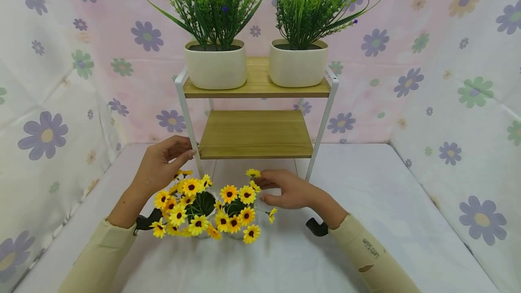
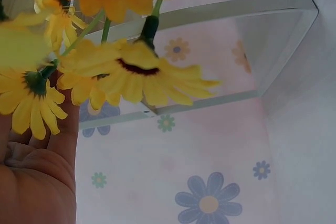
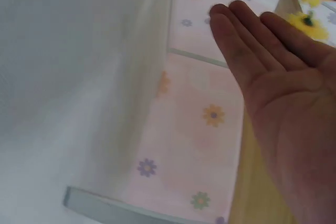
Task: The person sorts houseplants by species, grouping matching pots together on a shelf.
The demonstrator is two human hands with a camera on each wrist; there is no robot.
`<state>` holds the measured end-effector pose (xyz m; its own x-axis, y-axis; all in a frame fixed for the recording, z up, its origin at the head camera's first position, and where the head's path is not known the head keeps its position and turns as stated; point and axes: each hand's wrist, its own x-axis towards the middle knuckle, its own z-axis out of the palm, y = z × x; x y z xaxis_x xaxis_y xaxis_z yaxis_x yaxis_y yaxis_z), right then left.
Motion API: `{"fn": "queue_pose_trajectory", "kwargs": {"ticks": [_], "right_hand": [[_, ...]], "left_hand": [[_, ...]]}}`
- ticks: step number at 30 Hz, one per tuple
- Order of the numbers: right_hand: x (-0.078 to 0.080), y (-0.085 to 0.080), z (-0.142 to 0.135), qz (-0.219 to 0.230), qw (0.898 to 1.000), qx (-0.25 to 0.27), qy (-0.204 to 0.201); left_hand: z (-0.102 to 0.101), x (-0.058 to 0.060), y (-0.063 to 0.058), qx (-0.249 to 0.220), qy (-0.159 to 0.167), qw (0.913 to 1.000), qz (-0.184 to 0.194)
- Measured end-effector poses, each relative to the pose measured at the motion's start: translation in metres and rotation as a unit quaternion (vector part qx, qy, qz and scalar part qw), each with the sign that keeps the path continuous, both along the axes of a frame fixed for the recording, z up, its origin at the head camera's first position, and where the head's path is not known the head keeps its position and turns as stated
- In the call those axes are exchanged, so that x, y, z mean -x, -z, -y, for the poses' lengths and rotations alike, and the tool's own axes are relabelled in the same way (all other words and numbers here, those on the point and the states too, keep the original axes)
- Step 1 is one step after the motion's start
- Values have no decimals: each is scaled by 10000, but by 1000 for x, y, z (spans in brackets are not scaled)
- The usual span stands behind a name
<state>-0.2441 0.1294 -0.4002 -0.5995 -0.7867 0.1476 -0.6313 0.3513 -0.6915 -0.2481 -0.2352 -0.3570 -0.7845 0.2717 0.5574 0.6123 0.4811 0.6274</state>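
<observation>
— Fingers (image 1: 176,141) first: what are those on the left hand (image 1: 159,163) doing?
— They're bent round the left front leg (image 1: 186,116) of the shelf stand (image 1: 329,103), with the thumb against it, so they're pinching that post. The left wrist view hides the tips behind petals.
— And the right hand (image 1: 291,189)?
— Its fingers (image 3: 231,40) lie nearly straight, close side by side, palm showing in the right wrist view. In the head view the thumb stands apart from them.
— Holding anything?
— Nothing that I can see. The tips are right by the right-hand yellow flowers (image 1: 246,216); whether they touch, I can't tell.
— Where are those flowers?
— On the white cloth (image 1: 407,225), in front of the stand, between the two forearms. The left-hand yellow flowers (image 1: 177,215) are just beside them, below the left hand. Blooms hide much of both pots.
— What about the stand itself?
— It's upright behind the blooms, white-framed, with a bare lower board (image 1: 255,134). On the upper board (image 1: 258,73) two cream planters sit side by side with a gap, the left one (image 1: 215,68) and the right one (image 1: 298,66), both full of purple blooms and long green blades.
— Beyond that?
— A pink backdrop (image 1: 252,44) printed with flowers.
</observation>
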Motion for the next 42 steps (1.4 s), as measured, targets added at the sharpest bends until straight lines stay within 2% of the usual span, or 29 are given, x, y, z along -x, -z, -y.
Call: {"fn": "queue_pose_trajectory", "kwargs": {"ticks": [5, 9, 14, 20, 31, 42], "right_hand": [[0, 11, 6, 469, 9980, -356, -243], [-1, 20, 13, 793, 9950, -139, -594], [-4, 28, 22, 962, 9914, 227, -860], [-11, 36, 29, 859, 9920, 445, -806], [-12, 41, 32, 775, 9925, 602, -734], [-15, 41, 30, 840, 9887, 688, -1032]], "left_hand": [[0, 1, 0, -13, 19, 10000, -27], [0, 0, 0, -24, 27, 10000, -17], [-1, 0, 0, -41, 31, 10000, 3], [-1, 0, 0, -82, 60, 9999, 7], [-1, 0, 0, -99, 62, 9999, 5], [-1, 0, -1, -90, 58, 9999, 41]]}}
